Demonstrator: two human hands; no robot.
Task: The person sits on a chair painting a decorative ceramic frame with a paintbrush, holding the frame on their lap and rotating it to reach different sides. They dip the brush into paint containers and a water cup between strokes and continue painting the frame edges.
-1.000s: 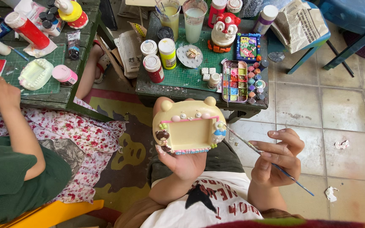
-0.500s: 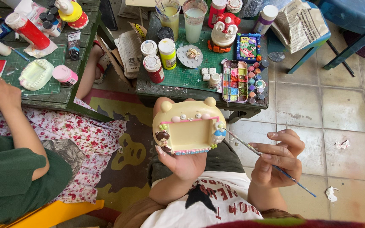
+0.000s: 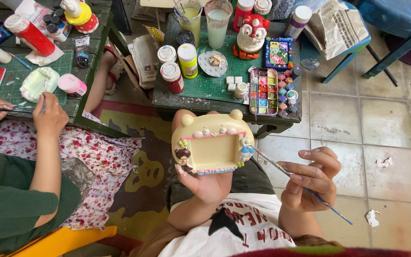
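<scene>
The cream plaster frame, bear-eared with small figures along its edges, sat over the person's lap, at 6 o'clock from the small green table. The left hand cupped it from beneath, fingers wrapped round its lower edge and clamped on it. The right hand, apart from the left at 3 o'clock of the frame, pinched a thin brush, the tip lying just beside the little blue-and-white figure at the frame's right edge.

Risks, as judged: the frame rested on one palm only, unsupported above the tiled floor; a slip of that grip would likely drop and chip it. The brush tip was close to finished detail; a shake of the hand could smear colour across the neighbouring cream face.

At 12 o'clock of the frame, the paint palette sat near the table's front edge, small pots crowded beside it; a reach for paint could knock one off. Farther back stood two cups of cloudy water, easy to tip.

At 9 o'clock, another person in a green shirt worked at a second table, one hand holding a brush over a pale green piece. Well apart, so a bump seemed unlikely.
</scene>
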